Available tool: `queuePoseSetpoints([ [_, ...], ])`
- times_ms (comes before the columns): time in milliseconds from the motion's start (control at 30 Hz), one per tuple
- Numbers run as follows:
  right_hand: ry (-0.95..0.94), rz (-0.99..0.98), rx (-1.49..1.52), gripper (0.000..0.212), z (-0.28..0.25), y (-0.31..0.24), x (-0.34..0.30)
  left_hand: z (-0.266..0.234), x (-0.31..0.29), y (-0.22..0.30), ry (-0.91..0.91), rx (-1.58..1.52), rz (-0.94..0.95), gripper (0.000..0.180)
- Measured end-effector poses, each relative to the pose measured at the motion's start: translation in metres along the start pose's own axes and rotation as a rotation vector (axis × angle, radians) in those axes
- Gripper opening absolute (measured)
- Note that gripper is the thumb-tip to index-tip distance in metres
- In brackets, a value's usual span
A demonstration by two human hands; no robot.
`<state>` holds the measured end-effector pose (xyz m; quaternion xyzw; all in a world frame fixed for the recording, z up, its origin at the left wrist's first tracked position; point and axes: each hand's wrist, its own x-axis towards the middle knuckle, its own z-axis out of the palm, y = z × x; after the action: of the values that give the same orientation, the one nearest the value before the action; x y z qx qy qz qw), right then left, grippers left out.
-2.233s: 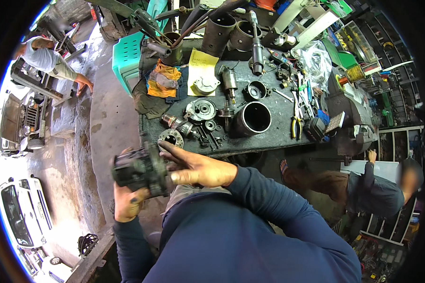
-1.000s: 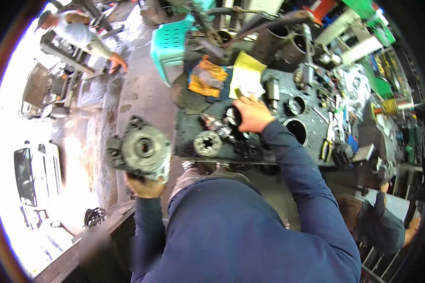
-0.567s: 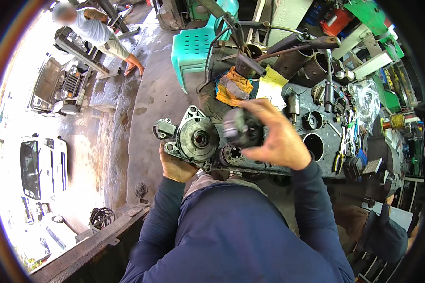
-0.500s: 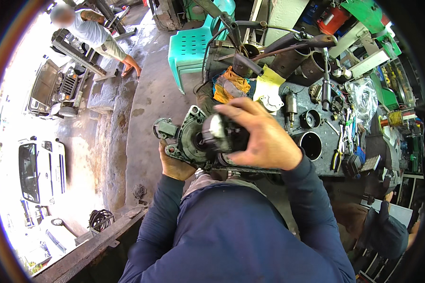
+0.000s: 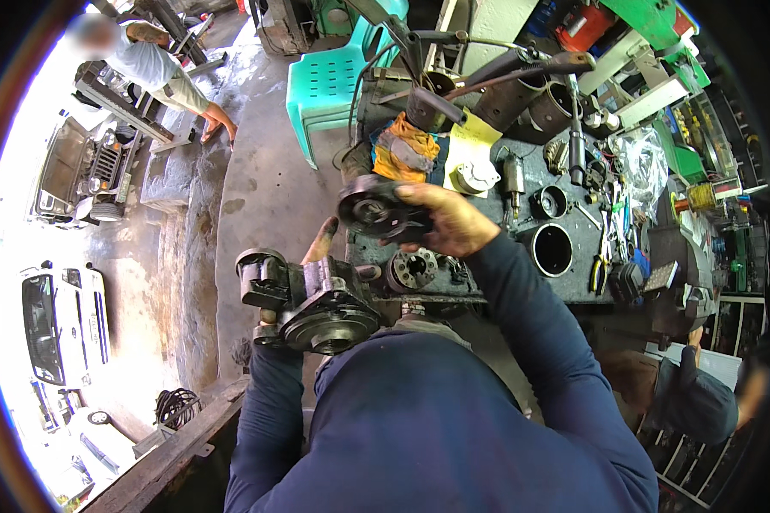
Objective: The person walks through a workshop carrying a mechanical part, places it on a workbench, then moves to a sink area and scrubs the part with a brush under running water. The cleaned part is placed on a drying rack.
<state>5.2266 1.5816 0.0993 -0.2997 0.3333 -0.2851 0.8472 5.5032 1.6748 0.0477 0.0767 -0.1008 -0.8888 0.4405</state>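
Note:
My left hand grips a grey cast-metal housing in front of my body. A round flange faces me, and a short cylinder juts from the housing's left side. Much of this hand is hidden behind the casting; some fingers show above it. Up and to the right, my right hand is closed on a dark, round metal part with a hub in its middle. The two pieces are apart. Beyond them, a ring-shaped metal part with holes lies on the workbench.
Toward the bench's right are an upright metal cylinder, a smaller cup, pliers and wrenches. An orange rag lies farther back. A green plastic chair stands left of the bench. Other people are at far left and lower right.
My right hand has drawn the dark round part away from the housing and turned it. In my left hand, the housing has tipped over and come lower and left.

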Motion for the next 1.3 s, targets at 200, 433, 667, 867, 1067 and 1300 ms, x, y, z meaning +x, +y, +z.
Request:
queuePoseSetpoints([
  [200, -0.212, -0.069, -0.145, 0.069, 0.026, 0.045, 0.021, -0.020, -0.040, -0.016, 0.452, 0.148, 0.154, 0.059],
  [433, 0.012, -0.176, -0.409, 0.059, 0.069, 0.061, 0.015, -0.028, -0.043, -0.019, 0.678, 1.212, 0.310, 0.070],
  [667, 0.849, -0.472, -0.952, 0.030, -0.062, 0.063, -0.087, -0.030, -0.045, -0.006, 0.412, 0.566, 0.486, 0.070],
  [867, 0.884, -0.319, -1.514, 0.020, -0.111, 0.083, -0.114, -0.036, -0.039, 0.001, 0.238, 0.303, 0.466, 0.070],
  [1067, 0.760, -0.502, -1.754, 0.014, -0.140, 0.074, -0.047, -0.036, -0.054, -0.004, 0.208, 0.249, 0.464, 0.070],
  [1300, 0.514, -0.164, -2.035, 0.015, -0.164, 0.060, -0.001, -0.038, -0.053, -0.009, 0.185, 0.206, 0.466, 0.071],
])
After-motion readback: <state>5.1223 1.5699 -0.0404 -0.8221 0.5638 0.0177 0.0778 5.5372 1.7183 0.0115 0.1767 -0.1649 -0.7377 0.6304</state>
